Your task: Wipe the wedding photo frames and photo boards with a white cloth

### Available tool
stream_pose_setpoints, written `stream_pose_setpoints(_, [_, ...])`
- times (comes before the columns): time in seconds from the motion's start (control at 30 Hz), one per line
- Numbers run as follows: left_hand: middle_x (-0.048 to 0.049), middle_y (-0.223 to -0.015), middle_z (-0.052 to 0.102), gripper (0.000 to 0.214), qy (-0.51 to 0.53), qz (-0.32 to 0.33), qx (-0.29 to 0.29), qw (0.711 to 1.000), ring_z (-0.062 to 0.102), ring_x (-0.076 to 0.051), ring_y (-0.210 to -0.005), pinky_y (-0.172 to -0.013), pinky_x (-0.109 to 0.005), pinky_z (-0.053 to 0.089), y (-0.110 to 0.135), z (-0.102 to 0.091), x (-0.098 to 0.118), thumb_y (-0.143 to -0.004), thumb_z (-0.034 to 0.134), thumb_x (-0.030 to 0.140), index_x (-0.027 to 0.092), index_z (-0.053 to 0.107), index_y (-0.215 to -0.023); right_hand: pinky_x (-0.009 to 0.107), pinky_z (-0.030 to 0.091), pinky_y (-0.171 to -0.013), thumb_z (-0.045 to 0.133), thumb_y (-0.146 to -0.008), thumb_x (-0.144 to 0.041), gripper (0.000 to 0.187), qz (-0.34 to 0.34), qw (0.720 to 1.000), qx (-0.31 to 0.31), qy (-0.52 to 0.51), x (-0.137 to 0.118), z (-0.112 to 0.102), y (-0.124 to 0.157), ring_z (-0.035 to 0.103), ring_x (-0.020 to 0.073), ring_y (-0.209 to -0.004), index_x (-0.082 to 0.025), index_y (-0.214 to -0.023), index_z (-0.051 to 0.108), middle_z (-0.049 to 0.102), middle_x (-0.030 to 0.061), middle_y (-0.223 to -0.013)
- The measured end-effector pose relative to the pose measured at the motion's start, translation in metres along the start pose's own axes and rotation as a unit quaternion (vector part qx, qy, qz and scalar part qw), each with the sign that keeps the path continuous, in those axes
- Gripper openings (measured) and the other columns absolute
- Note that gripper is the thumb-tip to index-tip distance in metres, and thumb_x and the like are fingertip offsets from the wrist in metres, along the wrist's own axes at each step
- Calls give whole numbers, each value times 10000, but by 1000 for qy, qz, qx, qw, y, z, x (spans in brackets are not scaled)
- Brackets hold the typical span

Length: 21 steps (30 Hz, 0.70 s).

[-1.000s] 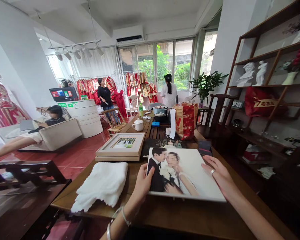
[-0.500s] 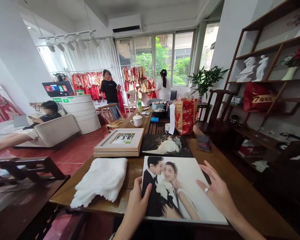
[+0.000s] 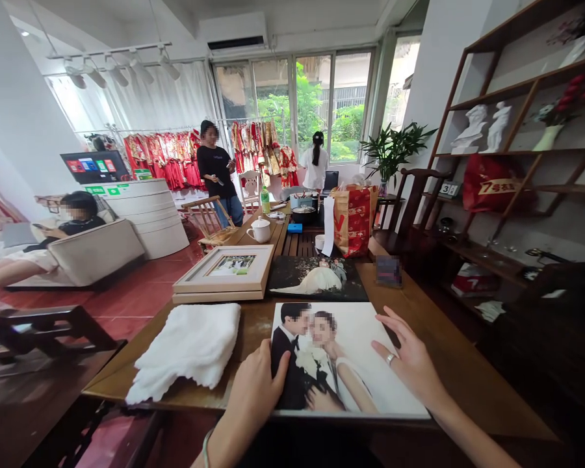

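Note:
A wedding photo panel (image 3: 365, 338) lies before me at the near edge of the wooden table, showing a couple in a dark suit and a white dress. My left hand (image 3: 260, 383) is closed on its left edge, thumb over the front and the other fingers mostly hidden. At the right edge rests my right hand (image 3: 409, 354), its fingers spread and its thumb on the panel's face; it wears a ring. Left of the panel is a crumpled white towel (image 3: 190, 348). Just beyond it lie a dark photo panel (image 3: 283, 273) and a light wooden picture frame (image 3: 185, 285), stacked on another.
The wooden table (image 3: 468, 370) also bears a white lidded cup (image 3: 260, 229), a blue box (image 3: 295, 228), a green bottle (image 3: 265, 200) and a red-brown paper bag (image 3: 358, 221). Wooden shelves (image 3: 497, 97) stand at right. One person sits on a sofa (image 3: 97, 253); two others stand farther back.
The view has shifted slightly, so most things appear a little farther left. The hands stay at the panel's two sides. The standing person in black has turned a little.

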State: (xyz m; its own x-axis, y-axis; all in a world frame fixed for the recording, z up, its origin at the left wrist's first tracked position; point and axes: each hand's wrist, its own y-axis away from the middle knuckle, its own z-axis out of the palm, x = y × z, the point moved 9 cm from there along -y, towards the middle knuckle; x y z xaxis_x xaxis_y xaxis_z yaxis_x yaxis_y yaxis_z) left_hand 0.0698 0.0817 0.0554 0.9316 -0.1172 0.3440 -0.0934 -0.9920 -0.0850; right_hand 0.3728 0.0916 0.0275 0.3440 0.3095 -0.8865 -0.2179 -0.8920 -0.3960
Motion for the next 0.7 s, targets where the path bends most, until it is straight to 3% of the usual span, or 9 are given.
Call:
stream_pose_setpoints(0.17, [-170,-854,668,373,-105,40,-45,993,645,-331,-847,-681,-360,447,-9,-3,7,-920,345,417,101,512,-1025,449,403,-1024,662,-736,-376,398,5,1000,-14,6,1,1,0,365,267,-1331,-244,-1103,588,368,117,-1450])
stream_pose_setpoints(0.4, [-147,-810,660,406,-125,31,-50,990,646,-329,-800,-675,-381,467,-9,-4,9,-922,359,429,93,533,-1068,441,456,-968,646,-739,-339,383,16,999,-17,27,-3,0,1,366,280,-1329,-249,-1108,597,362,110,-1459])
stream_pose_setpoints(0.47, [-158,-928,650,431,-100,31,-1,994,624,-327,-913,-776,-418,473,0,-7,11,-907,391,434,101,533,-1140,437,486,-931,648,-731,-330,367,18,999,-13,36,-5,-1,1,364,290,-1329,-257,-1088,612,379,102,-1450])
stream_pose_setpoints(0.57, [-171,-1318,467,656,-9,124,55,991,420,-346,-1236,-978,-476,390,20,-4,25,-829,507,536,176,391,-1365,429,529,-868,651,-720,-332,337,29,999,-5,40,-5,-2,2,406,305,-1300,-267,-1050,628,395,93,-1439])
stream_pose_setpoints(0.63, [-153,-1478,258,852,39,180,32,982,226,-373,-1350,-1036,-522,326,30,6,30,-753,570,628,225,268,-1441,428,538,-853,660,-710,-332,324,33,999,1,44,-5,-2,2,458,306,-1259,-267,-1026,636,405,92,-1433])
stream_pose_setpoints(0.7, [-145,-1523,129,927,55,190,2,980,99,-386,-1381,-1055,-560,279,33,15,28,-733,571,667,224,208,-1462,423,537,-858,671,-700,-333,324,35,998,4,44,-6,-1,1,479,302,-1241,-264,-1015,641,411,92,-1430])
